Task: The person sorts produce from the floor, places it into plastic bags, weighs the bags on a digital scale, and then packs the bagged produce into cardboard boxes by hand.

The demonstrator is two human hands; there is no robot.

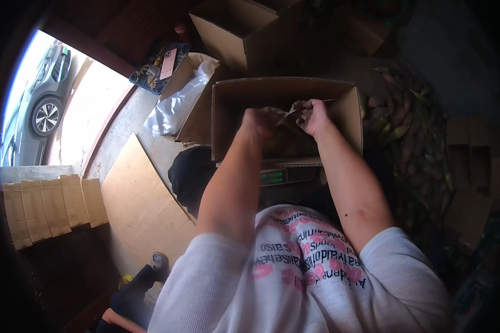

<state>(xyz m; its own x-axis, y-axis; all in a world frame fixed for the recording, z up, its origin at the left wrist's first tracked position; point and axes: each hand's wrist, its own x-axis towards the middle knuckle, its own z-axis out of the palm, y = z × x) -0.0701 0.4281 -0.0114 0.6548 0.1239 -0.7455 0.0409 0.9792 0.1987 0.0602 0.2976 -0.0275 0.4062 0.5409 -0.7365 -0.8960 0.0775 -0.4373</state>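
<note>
Both of my hands are over an open cardboard box (222, 125) in the middle of the view. My left hand (264, 120) and my right hand (311, 115) are close together, with a thin, clear plastic piece (288, 114) stretched between them. The fingers of each hand are closed on this plastic. The inside of the box is dark, and its contents cannot be made out. Below the box's near edge, a device with a green lit display (273, 177) shows.
Left of the box, an open carton (197, 122) holds clear plastic bags (178, 105). A pink phone (168, 63) lies behind it. Another carton (219, 36) stands beyond. Produce (408, 119) is piled right. Flat cardboard (141, 194) and another person's arm (122, 321) are left.
</note>
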